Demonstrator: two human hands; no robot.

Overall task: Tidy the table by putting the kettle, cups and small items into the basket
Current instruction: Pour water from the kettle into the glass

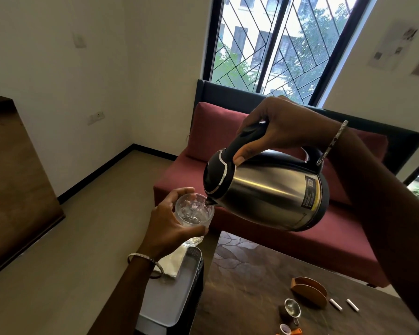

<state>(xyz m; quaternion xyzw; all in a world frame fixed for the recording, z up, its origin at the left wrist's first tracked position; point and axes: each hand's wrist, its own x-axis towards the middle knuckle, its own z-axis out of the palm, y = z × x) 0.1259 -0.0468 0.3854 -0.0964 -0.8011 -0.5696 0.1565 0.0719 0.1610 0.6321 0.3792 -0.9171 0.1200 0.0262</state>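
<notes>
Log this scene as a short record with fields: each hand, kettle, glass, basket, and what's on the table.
right hand: grips the kettle handle
kettle: lifted, tilted, spout at the glass rim
left hand: holds the glass
glass: clear, held up above the basket
basket: left of the table, below the glass
table: copper holder, strainer, two white sticks, small items at the near edge

I see the kettle above the far-left corner of the table, spout at the rim of the glass to its left. Glass is above the basket, left of the table. Holder, strainer and two sticks on the table, near-right. Sofa behind.
</notes>
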